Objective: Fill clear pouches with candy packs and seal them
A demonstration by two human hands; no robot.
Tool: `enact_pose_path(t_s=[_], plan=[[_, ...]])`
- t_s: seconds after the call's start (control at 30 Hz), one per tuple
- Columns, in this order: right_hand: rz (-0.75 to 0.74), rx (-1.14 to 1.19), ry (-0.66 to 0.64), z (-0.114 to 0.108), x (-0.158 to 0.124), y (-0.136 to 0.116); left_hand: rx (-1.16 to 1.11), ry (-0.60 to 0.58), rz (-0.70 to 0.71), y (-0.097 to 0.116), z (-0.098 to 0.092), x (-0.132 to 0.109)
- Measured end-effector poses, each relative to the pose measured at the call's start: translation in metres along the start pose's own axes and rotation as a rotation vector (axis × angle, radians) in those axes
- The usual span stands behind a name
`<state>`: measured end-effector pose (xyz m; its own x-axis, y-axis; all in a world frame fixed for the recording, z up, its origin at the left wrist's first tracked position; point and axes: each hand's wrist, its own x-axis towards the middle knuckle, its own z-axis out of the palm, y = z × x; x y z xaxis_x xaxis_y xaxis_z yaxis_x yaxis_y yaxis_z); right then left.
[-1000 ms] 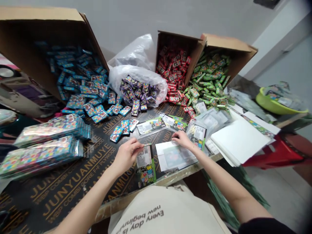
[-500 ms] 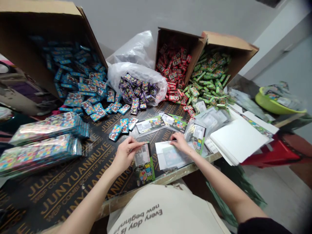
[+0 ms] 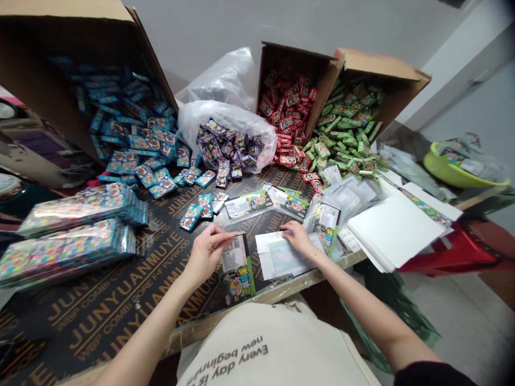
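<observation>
Pinching the far edge of a printed card between thumb and forefinger, the left hand is set at the near middle of a dark plywood table marked with gold lettering. The card, in black and green with a grey panel at its far end, lies near the table's near edge. Just to its right, the right hand has bent fingers at the far edge of a white sheet, partly overlaid by a translucent sleeve; whether these fingers grip the sheet or merely rest there cannot be told. Beyond both hands lie two sleeved cards and, to their left, a small group of loose packets. To the right of the right hand are further clear sleeves and a stack of white sheets. On the left, two wrapped bundles lie side by side. Along the far side, from left to right: a large carton of blue packets, a clear plastic bag of purple packets, a carton of red packets, and a carton of green packets. At the far right, a yellow-green bowl contains more sleeved items.
</observation>
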<state>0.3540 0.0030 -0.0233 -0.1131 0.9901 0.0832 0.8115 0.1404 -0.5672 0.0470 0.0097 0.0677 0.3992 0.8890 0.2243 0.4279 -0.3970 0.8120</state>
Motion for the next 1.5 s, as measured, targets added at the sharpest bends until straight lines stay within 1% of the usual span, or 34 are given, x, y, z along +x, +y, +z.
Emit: enact_pose_path(t_s=[0.17, 0.37, 0.57, 0.77, 0.93, 1.0, 1.07, 1.13, 1.2, 1.23, 1.3, 1.33, 1.4, 1.5], plan=[[0.002, -0.056, 0.012, 0.002, -0.002, -0.004, -0.003, 0.014, -0.001, 0.001, 0.002, 0.000], [0.051, -0.120, 0.059, -0.001, -0.003, -0.004, -0.013, 0.015, -0.006, 0.000, 0.003, -0.001], [0.044, -0.110, 0.077, 0.002, -0.005, -0.007, -0.028, 0.024, -0.002, 0.000, 0.003, 0.000], [0.058, -0.013, 0.053, 0.002, -0.006, -0.008, 0.005, 0.051, -0.002, 0.006, 0.002, -0.001], [0.078, 0.080, -0.003, -0.013, -0.002, -0.011, -0.003, 0.128, -0.054, 0.008, 0.001, -0.001], [0.073, 0.146, -0.018, -0.022, 0.004, -0.022, 0.016, 0.146, -0.037, 0.008, 0.003, -0.001], [0.064, 0.326, -0.035, -0.033, 0.013, -0.045, 0.035, 0.141, -0.001, 0.009, 0.004, -0.001], [0.052, 0.599, -0.107, -0.044, 0.024, -0.078, 0.046, 0.123, 0.019, 0.011, 0.004, -0.002], [0.031, 0.811, -0.267, -0.052, 0.037, -0.113, 0.051, 0.087, 0.014, 0.014, 0.001, -0.003], [0.016, 0.871, -0.359, -0.054, 0.043, -0.129, 0.044, 0.067, 0.005, 0.015, -0.001, -0.003], [-0.015, 0.914, -0.545, -0.052, 0.056, -0.153, 0.017, 0.036, -0.022, 0.017, -0.006, -0.004], [-0.030, 0.909, -0.626, -0.049, 0.061, -0.161, 0.001, 0.028, -0.040, 0.016, -0.008, -0.005], [-0.053, 0.869, -0.741, -0.039, 0.070, -0.170, -0.034, 0.037, -0.088, 0.014, -0.010, -0.005], [-0.086, 0.807, -0.824, -0.027, 0.078, -0.171, -0.111, 0.114, -0.178, 0.008, -0.009, -0.007]])
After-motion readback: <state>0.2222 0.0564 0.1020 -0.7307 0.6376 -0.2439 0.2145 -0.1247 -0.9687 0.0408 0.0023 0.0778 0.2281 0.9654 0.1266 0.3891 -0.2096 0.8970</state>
